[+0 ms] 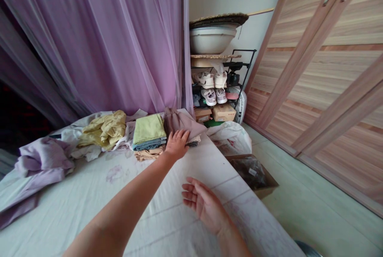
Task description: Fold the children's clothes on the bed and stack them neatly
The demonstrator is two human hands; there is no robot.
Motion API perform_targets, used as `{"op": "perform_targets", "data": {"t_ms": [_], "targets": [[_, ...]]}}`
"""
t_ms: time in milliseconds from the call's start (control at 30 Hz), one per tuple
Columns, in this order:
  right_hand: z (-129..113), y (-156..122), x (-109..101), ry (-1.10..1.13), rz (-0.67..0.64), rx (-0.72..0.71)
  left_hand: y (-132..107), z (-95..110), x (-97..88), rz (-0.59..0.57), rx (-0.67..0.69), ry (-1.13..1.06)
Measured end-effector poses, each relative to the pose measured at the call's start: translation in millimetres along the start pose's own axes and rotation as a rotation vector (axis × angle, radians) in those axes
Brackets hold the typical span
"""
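My left hand (pixel 177 144) reaches across the bed and rests, fingers spread, on the near edge of a mauve garment (pixel 181 123). Just left of that hand is a neat stack of folded clothes: a lime-green folded cloth (pixel 149 127) on top, blue-grey folded cloth (pixel 149 144) under it, and tan cloth (pixel 148 154) at the bottom. My right hand (pixel 205 203) hovers above the sheet nearer to me, palm turned inward, fingers loosely curved and holding nothing. What lies beneath the mauve garment is mostly hidden; a dark and pale edge shows at its right.
Crumpled clothes lie at the left, among them a yellow garment (pixel 104 131) and a lilac garment (pixel 44 157). Purple curtains (pixel 128 41) hang behind the bed. Beyond the bed's right edge are a cardboard box (pixel 254 173), a white plastic bag (pixel 236 135), a shoe rack (pixel 247 65) and a wooden wardrobe (pixel 314 69).
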State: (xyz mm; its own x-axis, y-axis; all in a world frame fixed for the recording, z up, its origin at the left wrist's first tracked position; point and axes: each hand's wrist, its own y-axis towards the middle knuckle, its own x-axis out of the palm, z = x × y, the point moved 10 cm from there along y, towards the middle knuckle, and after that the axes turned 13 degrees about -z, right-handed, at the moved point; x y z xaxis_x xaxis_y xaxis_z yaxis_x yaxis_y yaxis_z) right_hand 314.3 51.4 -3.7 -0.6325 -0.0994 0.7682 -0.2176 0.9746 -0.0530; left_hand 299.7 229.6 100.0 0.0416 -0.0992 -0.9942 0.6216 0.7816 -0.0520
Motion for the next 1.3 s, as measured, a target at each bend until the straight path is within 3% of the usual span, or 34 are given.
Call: {"op": "perform_targets", "data": {"t_ms": [133,267,400,700,1033,1200,1300], "targets": [[-4,-1,5,0.0,-0.01,-0.02,-65,-9,30.7,0.137,0.1,-0.026],[-6,-1,11,-0.008,-0.028,-0.015,-126,-42,64.0,0.144,0.097,-0.106],[-9,-4,15,-0.033,-0.022,-0.003,-166,-65,72.4,0.119,0.038,-0.162],[-14,-9,14,-0.166,0.008,-0.03,-212,-66,67.7,0.104,-0.152,-0.193],[-7,-5,-14,-0.218,0.048,-0.045,-265,-83,68.9,0.099,-0.258,-0.246],[-5,-2,-23,-0.374,0.218,-0.142,-287,-104,67.3,0.106,-0.297,-0.272],[4,4,-9,-0.535,0.328,-0.131,-293,-117,64.6,0.098,-0.342,-0.28]]}}
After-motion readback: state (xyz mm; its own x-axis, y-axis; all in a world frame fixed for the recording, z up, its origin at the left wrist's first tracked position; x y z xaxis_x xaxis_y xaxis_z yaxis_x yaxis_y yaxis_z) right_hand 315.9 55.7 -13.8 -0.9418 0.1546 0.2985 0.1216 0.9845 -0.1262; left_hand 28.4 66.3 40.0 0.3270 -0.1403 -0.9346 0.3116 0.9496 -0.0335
